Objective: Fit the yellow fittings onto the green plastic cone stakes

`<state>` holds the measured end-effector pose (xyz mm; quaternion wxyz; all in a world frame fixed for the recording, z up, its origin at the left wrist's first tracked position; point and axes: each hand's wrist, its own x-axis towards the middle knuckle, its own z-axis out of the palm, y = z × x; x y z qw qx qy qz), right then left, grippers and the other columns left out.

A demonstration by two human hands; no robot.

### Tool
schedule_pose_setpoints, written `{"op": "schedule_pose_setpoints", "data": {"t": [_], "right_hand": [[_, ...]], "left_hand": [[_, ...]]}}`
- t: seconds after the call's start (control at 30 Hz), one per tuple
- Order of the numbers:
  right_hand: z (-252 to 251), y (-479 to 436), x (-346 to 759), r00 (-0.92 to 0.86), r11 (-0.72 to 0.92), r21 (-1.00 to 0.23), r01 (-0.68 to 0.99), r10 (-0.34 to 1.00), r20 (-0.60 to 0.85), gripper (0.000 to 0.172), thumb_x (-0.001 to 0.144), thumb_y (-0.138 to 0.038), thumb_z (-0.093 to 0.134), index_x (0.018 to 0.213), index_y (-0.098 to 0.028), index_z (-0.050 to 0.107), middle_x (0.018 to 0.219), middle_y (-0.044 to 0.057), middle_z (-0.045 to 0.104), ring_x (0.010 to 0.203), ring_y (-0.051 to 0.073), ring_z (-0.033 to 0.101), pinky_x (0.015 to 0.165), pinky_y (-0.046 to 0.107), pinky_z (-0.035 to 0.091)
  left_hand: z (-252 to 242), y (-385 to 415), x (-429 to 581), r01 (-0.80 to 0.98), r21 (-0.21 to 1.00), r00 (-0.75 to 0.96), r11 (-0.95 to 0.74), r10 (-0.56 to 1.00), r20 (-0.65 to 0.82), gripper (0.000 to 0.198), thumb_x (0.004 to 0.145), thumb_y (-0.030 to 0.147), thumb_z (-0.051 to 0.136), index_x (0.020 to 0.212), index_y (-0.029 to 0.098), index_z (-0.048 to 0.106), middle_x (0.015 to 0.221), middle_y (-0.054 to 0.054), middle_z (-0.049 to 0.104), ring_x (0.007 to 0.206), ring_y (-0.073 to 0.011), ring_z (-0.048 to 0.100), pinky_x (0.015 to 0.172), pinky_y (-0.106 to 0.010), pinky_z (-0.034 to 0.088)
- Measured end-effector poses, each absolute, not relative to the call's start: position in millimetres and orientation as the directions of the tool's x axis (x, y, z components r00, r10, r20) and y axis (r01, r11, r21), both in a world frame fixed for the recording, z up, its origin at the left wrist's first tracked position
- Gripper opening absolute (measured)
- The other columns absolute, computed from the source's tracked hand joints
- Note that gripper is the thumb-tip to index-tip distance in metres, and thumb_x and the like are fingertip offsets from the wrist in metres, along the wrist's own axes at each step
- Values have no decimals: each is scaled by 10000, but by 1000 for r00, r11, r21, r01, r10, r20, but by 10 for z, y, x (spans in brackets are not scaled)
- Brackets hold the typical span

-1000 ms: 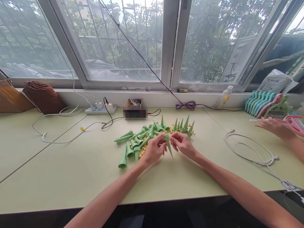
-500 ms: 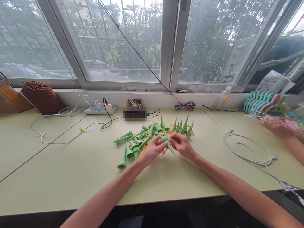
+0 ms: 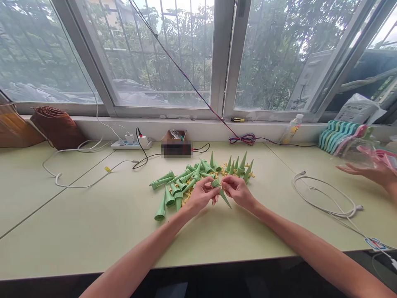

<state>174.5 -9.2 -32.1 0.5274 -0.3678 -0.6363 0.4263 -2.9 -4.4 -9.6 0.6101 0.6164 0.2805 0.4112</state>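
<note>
One green cone (image 3: pixel 223 194) between both hands has swung its sharp tip toward five o'clock. Left hand (image 3: pixel 200 194) pinches its fat, ridged end; right hand (image 3: pixel 238 189) bunches its fingers close, their grip hard to see.

**Counted from my distant seat**

I count one left hand (image 3: pixel 201 193) and one right hand (image 3: pixel 237 188) of the wearer, and one hand of another person (image 3: pixel 369 174); one held green cone (image 3: pixel 226 199), at least four upright green cones (image 3: pixel 242 163) at right, at least eight heaped cones (image 3: pixel 159 212) at left; yellow pieces (image 3: pixel 186 198) too overlapped for me to count; one bottle (image 3: pixel 291 129); one power strip (image 3: pixel 132 144).
</note>
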Motion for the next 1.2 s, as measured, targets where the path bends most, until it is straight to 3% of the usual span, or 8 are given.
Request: {"op": "schedule_pose_setpoints", "data": {"t": [0.13,0.37,0.7,1.2], "right_hand": [[-328,-85,1744,-156,375,-926,42,918,364,297,888,-472,631,814,-188,587,608,-36,483,497,99,407,460,242,345],[-286,-94,1761,-160,395,-917,53,910,383,271,899,-452,616,840,-188,601,610,-33,482,492,96,395,447,241,337],[-310,-88,1734,-151,401,-915,51,908,390,286,901,-460,616,815,-188,593,626,-30,486,501,100,409,463,244,351],[-291,-87,1737,-129,396,-916,60,913,386,282,890,-460,636,814,-191,592,597,-40,484,482,98,409,443,239,343]], "left_hand": [[-78,-49,-33,-191,982,517,-12,849,111,402,769,461,759,869,193,476,539,51,570,442,-83,495,461,-211,376],[-109,-110,-21,49,923,416,-382,848,329,206,879,382,622,831,201,536,526,38,560,439,-94,483,479,-235,380],[-55,-66,-22,-213,976,515,-41,845,148,379,782,453,755,839,190,487,540,43,582,446,-83,485,464,-217,383],[-91,-50,6,-131,971,478,-198,846,237,344,822,463,699,821,198,479,580,56,529,460,-100,544,467,-234,413]]}}
